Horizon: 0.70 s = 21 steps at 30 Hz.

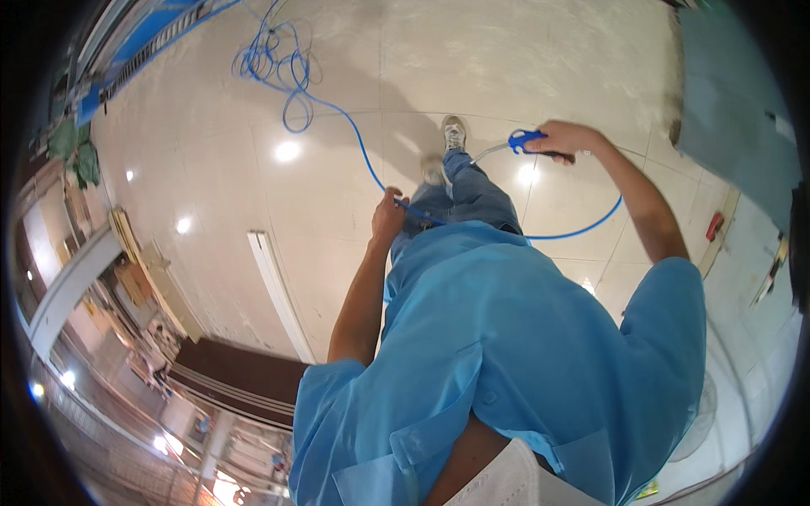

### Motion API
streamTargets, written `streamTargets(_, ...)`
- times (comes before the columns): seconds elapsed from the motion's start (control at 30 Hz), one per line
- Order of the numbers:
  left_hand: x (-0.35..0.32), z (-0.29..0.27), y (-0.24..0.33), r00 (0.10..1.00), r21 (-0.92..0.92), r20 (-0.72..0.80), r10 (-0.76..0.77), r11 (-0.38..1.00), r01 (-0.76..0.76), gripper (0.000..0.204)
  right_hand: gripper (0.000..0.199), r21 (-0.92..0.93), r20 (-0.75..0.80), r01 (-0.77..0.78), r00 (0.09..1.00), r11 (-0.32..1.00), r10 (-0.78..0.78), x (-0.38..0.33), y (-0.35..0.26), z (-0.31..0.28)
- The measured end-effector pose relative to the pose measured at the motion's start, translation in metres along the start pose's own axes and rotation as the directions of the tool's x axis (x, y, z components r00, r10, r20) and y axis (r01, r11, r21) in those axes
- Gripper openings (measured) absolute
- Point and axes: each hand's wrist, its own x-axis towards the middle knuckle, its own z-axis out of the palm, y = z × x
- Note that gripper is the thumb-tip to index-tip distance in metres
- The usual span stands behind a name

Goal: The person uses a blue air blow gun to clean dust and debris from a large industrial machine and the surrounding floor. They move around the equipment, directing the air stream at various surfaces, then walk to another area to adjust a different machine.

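My right hand (567, 137) is closed around a blue air blow gun (521, 140), held out over the floor ahead of my right side. Its thin nozzle points left, above my jeans. In my left hand (388, 212), the fingers are wrapped around a blue air hose (364, 154). From there the hose crosses in front of my waist, partly hidden by my shirt, and curves up at the right toward the blow gun. Its other stretch leads away to a loose tangle of hose (272, 66) on the floor at the far left.
A long white strip (277, 287) lies on the tiled floor (574, 59) left of my left arm. Beyond it is a dark brown panel (240, 371). A grey-blue surface (734, 118) borders the right side, with a small red object (715, 226) nearby. Racks and machinery line the left.
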Motion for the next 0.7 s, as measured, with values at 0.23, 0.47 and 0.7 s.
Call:
streamTargets(0.23,-0.044,0.040,-0.051,1.000,0.115,-0.004,0.026,0.993,-0.026,0.035,0.048,0.781,-0.379,-0.093,0.715,0.617,0.587,-0.003,0.243,0.226)
streamTargets(0.47,-0.095,0.055,-0.099,0.948,0.546,-0.156,0.279,0.824,-0.153,0.048,0.043,0.893,-0.448,0.348,0.750,0.285,0.486,0.004,0.354,0.356)
streamTargets(0.7,-0.218,0.105,-0.034,0.806,0.184,0.227,0.546,0.789,-0.586,0.031,0.055,0.881,-0.408,0.462,0.852,-0.104,0.327,0.063,0.322,0.292)
